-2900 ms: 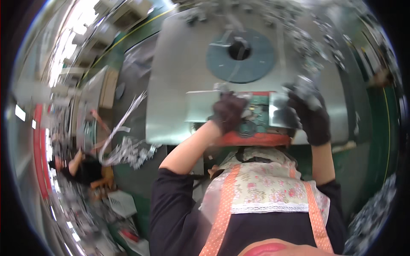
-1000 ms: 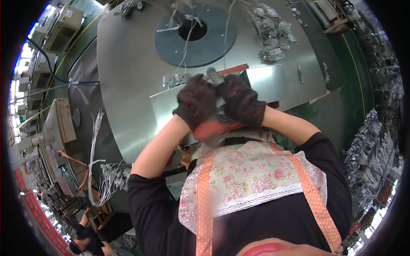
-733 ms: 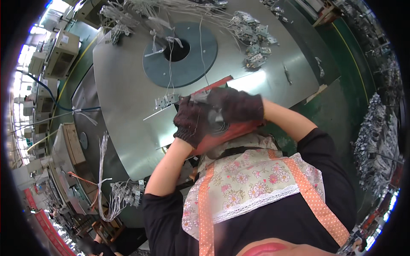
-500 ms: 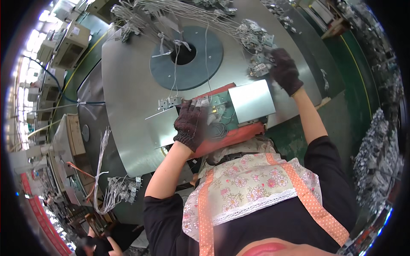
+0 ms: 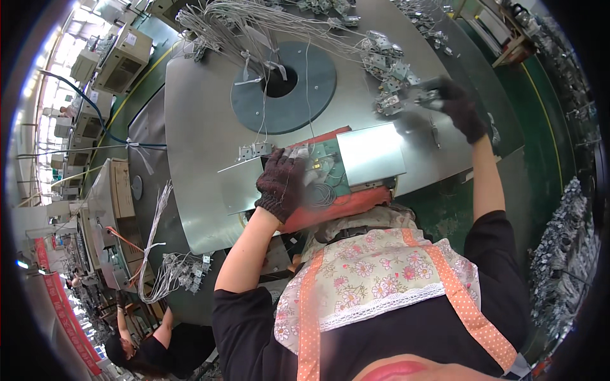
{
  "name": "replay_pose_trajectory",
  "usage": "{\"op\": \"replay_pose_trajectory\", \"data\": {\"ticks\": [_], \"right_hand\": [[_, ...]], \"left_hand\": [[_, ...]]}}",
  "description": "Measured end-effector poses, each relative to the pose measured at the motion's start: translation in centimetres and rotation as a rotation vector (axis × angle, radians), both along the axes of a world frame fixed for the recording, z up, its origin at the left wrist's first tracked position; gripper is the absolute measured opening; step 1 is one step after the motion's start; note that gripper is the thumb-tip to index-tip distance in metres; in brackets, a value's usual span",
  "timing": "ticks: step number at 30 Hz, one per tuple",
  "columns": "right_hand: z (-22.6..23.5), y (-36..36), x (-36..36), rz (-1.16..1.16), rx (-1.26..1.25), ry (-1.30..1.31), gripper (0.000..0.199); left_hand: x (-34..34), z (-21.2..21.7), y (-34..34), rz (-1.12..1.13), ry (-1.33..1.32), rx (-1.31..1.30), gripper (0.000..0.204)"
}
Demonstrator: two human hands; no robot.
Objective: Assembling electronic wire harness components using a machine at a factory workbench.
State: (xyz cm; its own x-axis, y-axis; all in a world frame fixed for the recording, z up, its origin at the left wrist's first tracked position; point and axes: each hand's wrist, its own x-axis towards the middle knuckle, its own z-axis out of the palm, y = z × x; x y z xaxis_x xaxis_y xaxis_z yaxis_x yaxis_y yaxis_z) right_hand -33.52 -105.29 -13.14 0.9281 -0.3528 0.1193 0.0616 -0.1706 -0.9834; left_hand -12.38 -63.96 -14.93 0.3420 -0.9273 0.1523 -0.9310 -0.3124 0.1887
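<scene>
The wide grey metal tabletop carries a dark round disc strewn with white wire bundles. The red tray holds a green circuit board under the dark-gloved left hand, fingers pressed down. The right hand has reached farther out since half a second ago, fingers clenched on a small metal switch part beside the heap of grey connectors.

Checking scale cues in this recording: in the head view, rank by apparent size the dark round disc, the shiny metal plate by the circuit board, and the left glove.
1. Dark round disc
2. Shiny metal plate
3. Left glove, only somewhat smaller than the plate.
</scene>
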Motion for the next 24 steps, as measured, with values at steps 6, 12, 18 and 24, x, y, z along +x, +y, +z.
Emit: {"op": "replay_pose_trajectory", "data": {"ticks": [6,12,18,24], "right_hand": [[2.6,-4.1,0.5,-0.331,-0.082,-0.516,0.04],[-4.6,-9.7,6.9,-0.457,-1.648,0.292,0.039],[-2.9,2.7,7.7,-0.274,-0.994,0.051,0.044],[-6.6,-6.2,7.3,-0.139,-0.781,-0.007,0.055]], "left_hand": [[0.1,0.3,-0.1,-0.026,-0.03,-0.009,0.054],[0.0,1.2,-0.7,-0.029,0.008,0.059,0.053],[-0.6,1.0,-0.2,-0.024,-0.03,0.012,0.054],[-0.1,0.0,-0.1,-0.019,-0.017,-0.03,0.054]]}}
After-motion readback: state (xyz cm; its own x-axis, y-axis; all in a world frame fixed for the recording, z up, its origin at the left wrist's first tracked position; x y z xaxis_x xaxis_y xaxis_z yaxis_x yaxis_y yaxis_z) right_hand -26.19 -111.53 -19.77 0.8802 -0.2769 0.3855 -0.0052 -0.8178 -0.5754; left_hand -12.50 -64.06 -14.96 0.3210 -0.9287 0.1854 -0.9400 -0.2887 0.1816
